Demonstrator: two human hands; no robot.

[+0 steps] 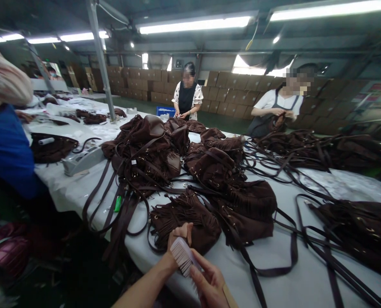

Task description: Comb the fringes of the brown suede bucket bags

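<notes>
Dark brown, suede-like fringed bags (248, 205) spread in a broad heap over a long table with a white covering (293, 286). One of them, a rounded dark brown bag with a shaggy front (195, 216), lies at the table's near edge. From where I stand, the person's left hand (180, 235) is at the lower front of that bag; whether its fingers grip anything, I cannot tell. The right hand (209, 280), just beside it, pinches a pale pinkish comb with long teeth (181, 253) between thumb and fingers. Good handling, to my eye, means steadying the bag with the left and drawing the teeth lightly from root to tip; the thin fringe strands (168, 214) would probably snag under a hard pull.
</notes>
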